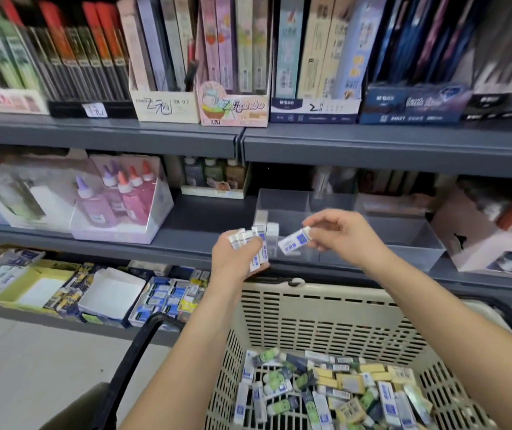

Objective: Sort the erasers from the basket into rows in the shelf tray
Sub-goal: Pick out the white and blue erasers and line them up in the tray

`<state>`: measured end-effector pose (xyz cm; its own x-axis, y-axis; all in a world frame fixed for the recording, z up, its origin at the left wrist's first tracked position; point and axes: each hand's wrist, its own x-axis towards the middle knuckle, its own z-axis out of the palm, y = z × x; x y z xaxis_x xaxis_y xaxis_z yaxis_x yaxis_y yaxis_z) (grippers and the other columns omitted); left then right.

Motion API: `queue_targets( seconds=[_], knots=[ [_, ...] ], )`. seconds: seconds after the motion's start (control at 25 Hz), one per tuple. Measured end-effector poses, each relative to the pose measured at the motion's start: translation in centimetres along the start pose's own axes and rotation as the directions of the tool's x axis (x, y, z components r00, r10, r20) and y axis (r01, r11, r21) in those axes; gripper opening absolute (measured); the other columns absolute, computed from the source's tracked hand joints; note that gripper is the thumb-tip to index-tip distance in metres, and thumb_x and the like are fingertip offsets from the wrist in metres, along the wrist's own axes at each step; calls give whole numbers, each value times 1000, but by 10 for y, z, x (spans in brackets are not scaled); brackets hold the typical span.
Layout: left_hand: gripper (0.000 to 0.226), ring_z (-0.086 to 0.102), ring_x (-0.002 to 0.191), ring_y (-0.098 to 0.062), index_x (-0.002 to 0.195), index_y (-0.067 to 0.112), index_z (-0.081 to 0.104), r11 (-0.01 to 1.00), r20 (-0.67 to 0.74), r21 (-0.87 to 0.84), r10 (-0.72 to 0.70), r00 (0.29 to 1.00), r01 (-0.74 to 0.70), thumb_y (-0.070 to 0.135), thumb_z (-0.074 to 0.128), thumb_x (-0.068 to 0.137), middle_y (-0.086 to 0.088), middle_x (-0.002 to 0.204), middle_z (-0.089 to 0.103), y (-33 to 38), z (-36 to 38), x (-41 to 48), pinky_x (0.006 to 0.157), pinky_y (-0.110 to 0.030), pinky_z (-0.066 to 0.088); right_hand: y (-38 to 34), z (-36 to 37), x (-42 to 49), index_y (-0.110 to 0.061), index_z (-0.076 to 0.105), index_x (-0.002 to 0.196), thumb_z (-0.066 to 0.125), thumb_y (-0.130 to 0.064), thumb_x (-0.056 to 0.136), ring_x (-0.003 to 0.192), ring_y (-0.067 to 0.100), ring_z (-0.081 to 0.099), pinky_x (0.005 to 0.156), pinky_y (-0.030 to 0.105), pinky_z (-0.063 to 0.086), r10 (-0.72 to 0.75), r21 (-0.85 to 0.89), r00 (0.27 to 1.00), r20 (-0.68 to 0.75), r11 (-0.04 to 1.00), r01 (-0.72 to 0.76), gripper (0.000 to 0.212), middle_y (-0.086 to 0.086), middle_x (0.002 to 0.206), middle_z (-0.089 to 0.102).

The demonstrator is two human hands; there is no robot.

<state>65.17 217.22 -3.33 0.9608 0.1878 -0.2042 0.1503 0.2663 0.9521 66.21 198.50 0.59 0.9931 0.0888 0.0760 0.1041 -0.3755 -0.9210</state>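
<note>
Head view: grey shelf (193, 225) under tray (409, 238)

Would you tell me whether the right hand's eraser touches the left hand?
Apart: the head view shows tray between the eraser and the left hand.

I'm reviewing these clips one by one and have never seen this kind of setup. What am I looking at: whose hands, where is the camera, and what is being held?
There is no machine here. A person works with bare hands, and the one picture comes from a camera worn on their head, looking forward and down.

The left hand grips a bunch of erasers. The right hand pinches a single eraser in front of the clear tray, which sits on a grey shelf. A few standing erasers are already in the tray's left end.

Below, a beige basket holds a heap of mixed erasers, waiting to be sorted.
</note>
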Motion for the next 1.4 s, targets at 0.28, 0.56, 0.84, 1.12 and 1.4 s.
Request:
queue_targets(
  seconds=[0.28,0.56,0.84,1.12,1.4],
  knots=[
    [21,67,80,-22,92,18,52,987,-88,-111,106,990,-116,1,63,84,-13,95,63,-12,-4,25,55,-29,56,-3,8,65,-5,62,86,54,7,85,48,0,59,58,13,52,-13,-48,996,-90,999,9,14,12,79,64],
    [18,70,72,-17,91,17,56,988,-62,-99,112,992,-117,4,66,82,-10,90,65,-15,-10,29,56,-29,55,-3,30,85,-19,68,98,58,-13,88,83,11,60,80,22,47,7,-497,998,70,867,29,16,-2,93,67],
    [18,71,73,-15,99,13,54,996,41,-74,46,998,-43,5,63,85,-11,94,67,-7,-10,29,60,-32,56,8,43,85,-19,64,108,53,-22,93,99,17,62,87,23,47,89,-570,984,154,822,14,19,-1,112,67],
    [15,68,68,-16,97,13,55,995,201,-98,10,980,10,4,60,87,-7,82,69,-2,-10,22,56,-28,55,-16,44,52,-14,70,87,49,-28,94,62,1,59,67,27,51,-122,-337,969,214,922,190,26,-13,67,64],
    [20,68,73,-14,101,12,54,995,218,-97,29,975,-8,12,66,85,-6,82,69,-7,-11,17,60,-28,55,-21,27,49,-16,68,88,57,-17,91,56,1,62,60,20,53,-30,-209,982,188,976,70,11,-9,64,67]
  ],
)
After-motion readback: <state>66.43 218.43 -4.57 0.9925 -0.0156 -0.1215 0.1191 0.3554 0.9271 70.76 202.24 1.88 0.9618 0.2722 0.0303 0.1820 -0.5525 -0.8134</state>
